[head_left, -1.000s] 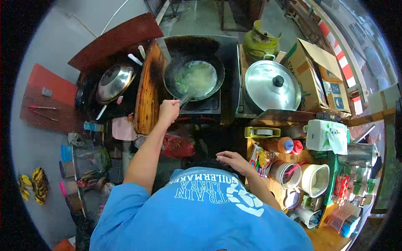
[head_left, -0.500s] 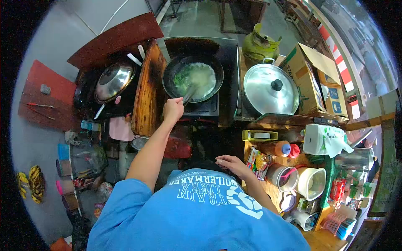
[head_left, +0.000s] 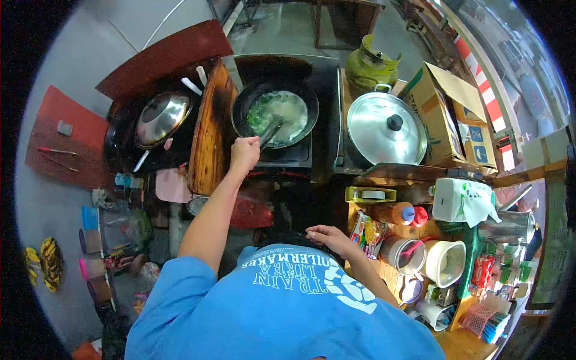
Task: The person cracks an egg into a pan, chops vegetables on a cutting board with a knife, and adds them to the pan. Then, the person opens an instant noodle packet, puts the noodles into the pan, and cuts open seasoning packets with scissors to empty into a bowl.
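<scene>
My left hand (head_left: 245, 155) is closed round the handle of a dark spatula (head_left: 272, 129) at the near rim of a black wok (head_left: 239, 114). The spatula's far end dips into pale, cloudy liquid (head_left: 292, 114) in the wok, and its tip is hidden there. Chopped green leaves (head_left: 259, 113) float on the left side of the liquid. My right hand (head_left: 333, 239) rests before my waist, its fingers loosely bent and apart, with nothing visible in them.
A wooden board (head_left: 209, 132) stands left of the wok, beside a lidded pan (head_left: 163, 119). To the right are a large lidded pot (head_left: 375, 135), a green gas cylinder (head_left: 369, 66) and a cardboard box (head_left: 441, 120). Jars and a white tub (head_left: 445, 263) crowd the right-hand shelf.
My left hand has shifted slightly with the spatula, which now lies a little differently in the liquid. The green leaves have spread somewhat. My right hand stays nearly where it was.
</scene>
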Motion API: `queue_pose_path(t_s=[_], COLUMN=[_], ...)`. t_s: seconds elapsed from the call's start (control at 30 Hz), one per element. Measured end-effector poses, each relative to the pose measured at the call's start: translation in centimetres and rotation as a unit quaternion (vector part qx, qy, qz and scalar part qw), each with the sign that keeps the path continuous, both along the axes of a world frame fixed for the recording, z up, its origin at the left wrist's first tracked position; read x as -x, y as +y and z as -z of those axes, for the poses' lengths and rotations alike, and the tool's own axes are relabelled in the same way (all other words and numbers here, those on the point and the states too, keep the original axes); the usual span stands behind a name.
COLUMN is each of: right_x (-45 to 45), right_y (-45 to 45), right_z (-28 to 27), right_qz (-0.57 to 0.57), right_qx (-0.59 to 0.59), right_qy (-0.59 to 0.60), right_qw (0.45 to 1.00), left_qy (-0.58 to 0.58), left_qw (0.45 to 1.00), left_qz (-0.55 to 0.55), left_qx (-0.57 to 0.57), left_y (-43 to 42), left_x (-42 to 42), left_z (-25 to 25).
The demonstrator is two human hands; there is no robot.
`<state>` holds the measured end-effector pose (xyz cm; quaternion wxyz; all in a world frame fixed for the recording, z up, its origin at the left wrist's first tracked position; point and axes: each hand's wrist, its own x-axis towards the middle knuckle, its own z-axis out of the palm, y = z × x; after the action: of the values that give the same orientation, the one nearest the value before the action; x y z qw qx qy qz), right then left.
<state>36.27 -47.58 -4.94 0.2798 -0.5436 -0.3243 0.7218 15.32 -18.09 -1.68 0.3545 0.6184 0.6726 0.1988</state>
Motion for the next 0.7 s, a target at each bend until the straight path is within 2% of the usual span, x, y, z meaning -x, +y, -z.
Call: queue_pose_path(t_s=[0.07, 0.27, 0.33, 0.37, 0.4, 0.47, 0.5, 0.7], right_x=[0.5, 3.3, 4.3, 4.9, 5.5, 6.8, 7.6, 13.8], right_y=[0.5, 3.5, 4.6, 5.3, 6.0, 6.9, 7.4, 8.7], right_z=[-0.1, 0.6, 0.6, 0.6, 0.4, -0.1, -0.2, -1.4], right_qz=[-0.017, -0.056, -0.057, -0.056, -0.055, -0.064, -0.066, -0.055], right_qx=[-0.02, -0.011, -0.03, -0.032, -0.034, -0.045, -0.047, -0.042], right_qy=[0.018, 0.036, 0.034, 0.037, 0.04, 0.029, 0.032, -0.045], right_qw=[1.0, 0.998, 0.997, 0.997, 0.997, 0.996, 0.996, 0.997], left_qy=[0.002, 0.088, 0.226, 0.327, 0.328, 0.358, 0.347, 0.269], left_qw=[0.997, 0.987, 0.947, 0.902, 0.902, 0.849, 0.843, 0.862], left_qz=[0.054, 0.079, 0.131, 0.172, 0.171, 0.229, 0.228, 0.239], left_qx=[-0.054, -0.111, -0.186, -0.223, -0.223, -0.315, -0.343, -0.357], left_y=[-0.6, -5.7, -7.3, -7.9, -8.3, -9.0, -8.9, -7.1], left_x=[1.8, 4.9, 6.0, 6.9, 7.7, 9.5, 10.3, 16.0], left_z=[-0.3, -7.9, -9.2, -8.4, -7.6, -6.0, -5.5, -4.4])
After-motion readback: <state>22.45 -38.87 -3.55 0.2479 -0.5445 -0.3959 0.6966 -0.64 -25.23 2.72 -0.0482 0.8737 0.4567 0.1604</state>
